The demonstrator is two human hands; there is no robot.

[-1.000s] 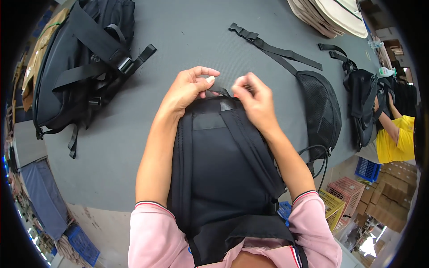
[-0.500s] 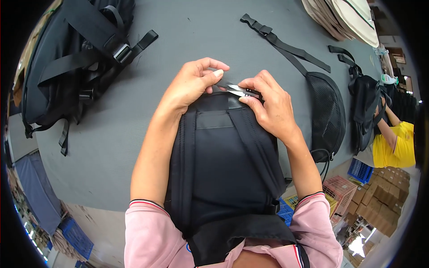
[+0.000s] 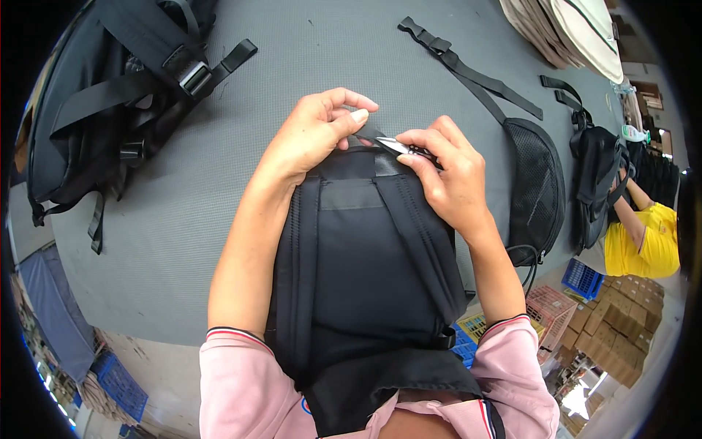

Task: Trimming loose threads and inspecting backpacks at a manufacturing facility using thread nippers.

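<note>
A black backpack (image 3: 376,256) lies before me, its padded shoulder straps facing up and its top edge pointing away from me. At that edge my left hand (image 3: 303,139) pinches a piece of black webbing (image 3: 368,133) between thumb and fingers. Small thread snips (image 3: 393,145) are in my right hand (image 3: 455,175), gripped between thumb and fingers. Their pale blades lie nearly together and point left, at the webbing beside my left fingertips. Any loose thread there is too fine to make out.
Another black bag with buckled straps (image 3: 110,102) lies at the left of the grey table (image 3: 183,241). To the right are a black mesh pouch (image 3: 536,186) with a strap, a stack of beige pieces (image 3: 567,33), and a co-worker in a yellow shirt (image 3: 643,241) handling a black bag (image 3: 601,175).
The snips' blades, spread apart before, have come together. My right hand has shifted slightly right, while the left keeps its pinch on the webbing. The whole view has moved a little.
</note>
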